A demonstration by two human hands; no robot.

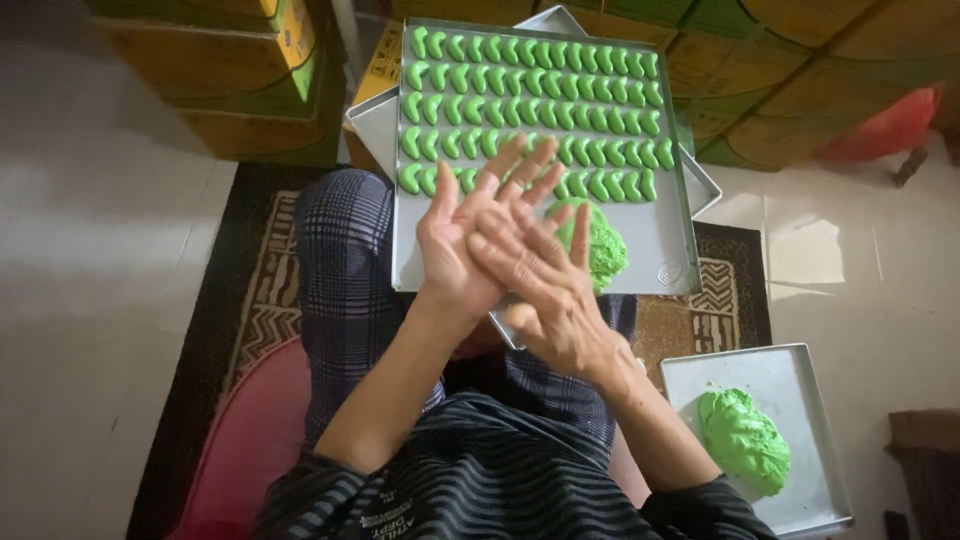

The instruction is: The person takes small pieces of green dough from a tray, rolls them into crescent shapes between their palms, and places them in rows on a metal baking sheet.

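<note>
Two flat palms press together, the right hand (540,290) laid across the left hand (465,235), seemingly rolling green dough hidden between them. Just beyond the fingertips, crescent rows (530,105) fill the baking tray (665,245); a dough lump (600,245) sits beside the right hand.

Crescent pieces (530,110): bright green, in rows. Dough lump on large tray (600,245): same green. Dough lump on small tray (745,440): same green. Large tray (660,250) and small tray (800,385): plain silver-grey. Trousers (345,270): dark blue-grey plaid. Shirt (490,470): black with thin grey stripes. Rug (255,300): dark brown, tan geometric border. Cartons (230,80): yellow and green. Bag (885,125): red.
</note>
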